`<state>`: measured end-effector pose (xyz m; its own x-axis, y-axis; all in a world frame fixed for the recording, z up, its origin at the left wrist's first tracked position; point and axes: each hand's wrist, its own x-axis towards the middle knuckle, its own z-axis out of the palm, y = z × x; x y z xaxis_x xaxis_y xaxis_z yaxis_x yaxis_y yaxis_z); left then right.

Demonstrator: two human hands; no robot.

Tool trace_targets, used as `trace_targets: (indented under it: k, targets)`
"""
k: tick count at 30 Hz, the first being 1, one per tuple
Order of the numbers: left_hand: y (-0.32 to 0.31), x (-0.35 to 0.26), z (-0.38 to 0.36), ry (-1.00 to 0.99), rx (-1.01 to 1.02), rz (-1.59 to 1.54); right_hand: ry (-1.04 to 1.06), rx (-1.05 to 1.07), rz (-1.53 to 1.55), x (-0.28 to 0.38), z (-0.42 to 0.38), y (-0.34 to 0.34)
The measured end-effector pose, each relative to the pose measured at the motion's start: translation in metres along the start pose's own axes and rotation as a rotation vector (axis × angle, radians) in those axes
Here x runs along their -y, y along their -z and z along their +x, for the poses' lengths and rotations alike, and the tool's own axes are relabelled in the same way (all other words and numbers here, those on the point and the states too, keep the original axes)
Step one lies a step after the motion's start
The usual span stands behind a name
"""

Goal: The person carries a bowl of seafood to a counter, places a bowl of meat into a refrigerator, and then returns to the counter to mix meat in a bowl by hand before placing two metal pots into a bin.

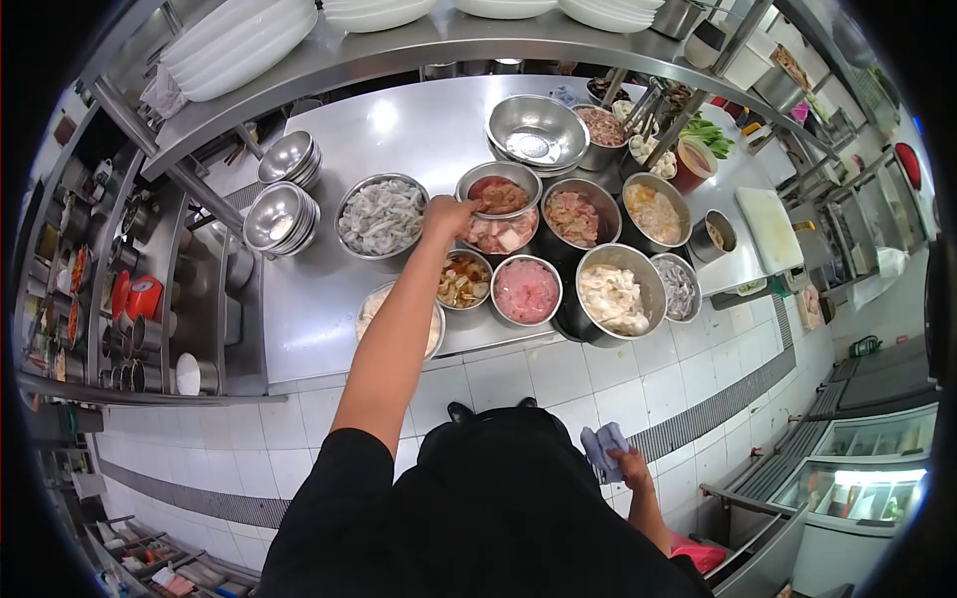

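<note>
My left hand [451, 215] reaches over the counter and is closed on the left rim of a small steel bowl [501, 192] of reddish-brown meat. That bowl sits over the back part of a container of pale pink meat chunks [498, 233]. To the left stands a bowl of grey-white strips [382, 216], possibly squid or shrimp. Nearer me are a pot of brown pieces in liquid [464, 280] and a pot of pink minced meat [526, 290]. Low at my side, my right hand [630, 466] grips a folded grey-blue cloth [604, 449].
Stacked steel bowls [282, 217] stand left, and larger steel basins [538, 133] at the back. A pot of pale slices [620, 299] is near the front edge. A white cutting board [770, 231] lies right. An overhead shelf [419, 52] carries white plates [239, 45].
</note>
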<state>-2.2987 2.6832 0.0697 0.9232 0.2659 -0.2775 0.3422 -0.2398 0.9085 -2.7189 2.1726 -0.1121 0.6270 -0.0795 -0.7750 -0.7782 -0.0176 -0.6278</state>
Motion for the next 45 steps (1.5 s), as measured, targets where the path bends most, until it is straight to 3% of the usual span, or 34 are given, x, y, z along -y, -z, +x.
trace_targets:
  k: [6,8,13,15,19,22,28,29,32,37,39,40,42,45]
  targets:
    - [0.002,-0.015,-0.022,-0.175,-0.109,-0.177,-0.112,-0.018,-0.017,-0.036,0.001,0.003]
    - [0.023,-0.016,-0.021,-0.183,-0.112,-0.244,-0.116,-0.028,-0.028,-0.072,0.013,0.021]
    - [0.099,-0.019,-0.04,-0.168,-0.135,-0.304,-0.185,-0.049,-0.052,-0.055,-0.003,0.015]
    - [0.131,-0.007,-0.042,-0.249,-0.211,-0.215,-0.003,0.139,0.074,-0.048,-0.002,0.017]
    - [0.189,0.031,-0.064,-0.232,-0.366,-0.054,0.152,0.103,-0.049,-0.075,0.047,0.036]
    - [0.22,0.057,-0.11,-0.189,-0.524,-0.067,0.01,0.065,-0.157,0.002,0.021,0.011]
    - [0.288,0.231,-0.135,-0.093,-0.675,-0.209,-0.049,0.112,0.01,0.042,0.007,-0.002]
    - [0.291,0.257,-0.133,-0.04,-0.69,-0.238,-0.049,0.097,0.014,0.04,0.011,0.001]
    - [0.264,0.254,-0.15,0.124,-0.728,-0.406,-0.045,0.089,-0.132,0.027,0.031,0.016]
    - [0.259,0.281,-0.142,0.182,-0.622,-0.417,0.025,0.057,-0.183,0.04,0.026,0.024]
    - [0.253,0.274,-0.138,0.122,-0.869,-0.161,0.328,0.06,-0.25,0.041,0.018,0.025]
    - [0.249,0.265,-0.138,0.124,-0.845,-0.159,0.275,0.005,-0.064,0.042,0.02,0.02]
    - [0.229,0.204,-0.157,-0.1,-1.196,0.315,0.295,-0.095,0.054,0.037,0.026,0.023]
    - [0.169,0.13,-0.18,-0.28,-1.095,0.096,0.421,-0.263,0.069,0.028,0.036,0.047]
